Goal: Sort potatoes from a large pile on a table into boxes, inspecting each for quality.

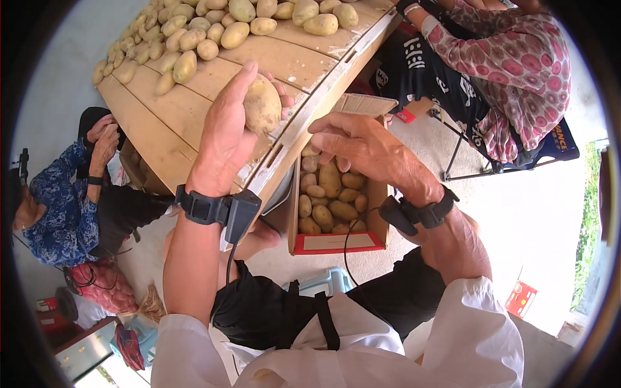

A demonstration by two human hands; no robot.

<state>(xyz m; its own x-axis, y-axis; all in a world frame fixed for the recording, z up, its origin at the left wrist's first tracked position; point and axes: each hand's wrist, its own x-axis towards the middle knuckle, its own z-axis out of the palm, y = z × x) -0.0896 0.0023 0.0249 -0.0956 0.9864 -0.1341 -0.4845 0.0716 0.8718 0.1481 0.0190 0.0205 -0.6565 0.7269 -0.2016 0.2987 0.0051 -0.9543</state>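
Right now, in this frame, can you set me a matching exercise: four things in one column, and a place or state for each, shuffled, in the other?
Things:
1. Left hand
2. Right hand
3. Open carton
4. Potato heap

Places or states:
A. Lies on the wooden table
B. Fingers slightly bent, with nothing visible in its grasp
C. Stands beside the table, with loose potatoes inside
D. Holds a single potato

Pairs: 1-D, 2-B, 3-C, 4-A

Dozens of potatoes, one table and two co-workers are visible.
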